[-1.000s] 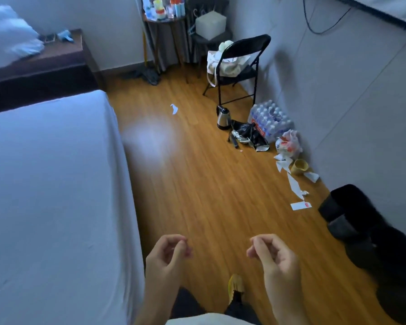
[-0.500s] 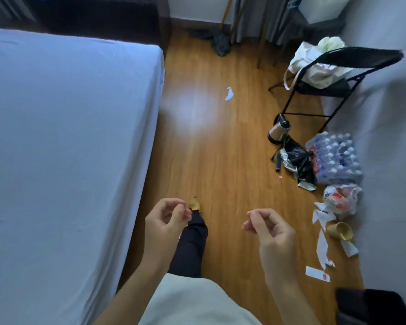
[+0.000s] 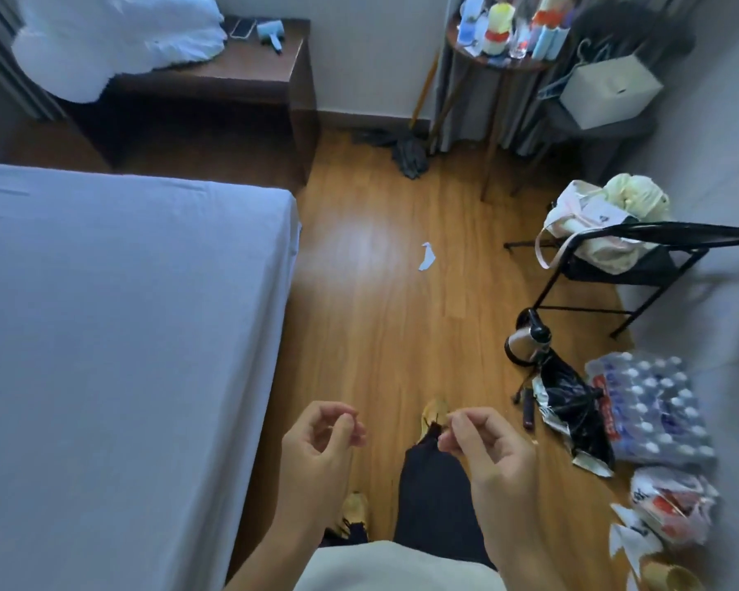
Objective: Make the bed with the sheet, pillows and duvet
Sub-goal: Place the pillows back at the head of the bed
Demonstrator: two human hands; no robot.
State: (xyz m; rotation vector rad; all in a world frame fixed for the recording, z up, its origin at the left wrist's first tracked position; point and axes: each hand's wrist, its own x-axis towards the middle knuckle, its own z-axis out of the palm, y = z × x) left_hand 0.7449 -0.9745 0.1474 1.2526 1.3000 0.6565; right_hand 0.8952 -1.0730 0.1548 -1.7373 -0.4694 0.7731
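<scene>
**Both hands empty beside the sheeted bed**

Left hand (image 3: 316, 452) up over the floor (image 3: 372, 317), fingers (image 3: 344, 428) curled narrow, thumb tip close to the fingertips, nothing between them. Right hand (image 3: 493, 456) just the same: curled in, holding nothing. To the left of the left fingers runs the bed (image 3: 116, 334), its sheet (image 3: 214, 232) smooth and drawn over the corner. Well ahead of the fingers and off to the left, the white pillows (image 3: 120, 40) are heaped on the dark bench (image 3: 235, 74). Right of the right fingers, a kettle (image 3: 525, 343) and a pack of bottles (image 3: 653, 407) lie on the floor
</scene>
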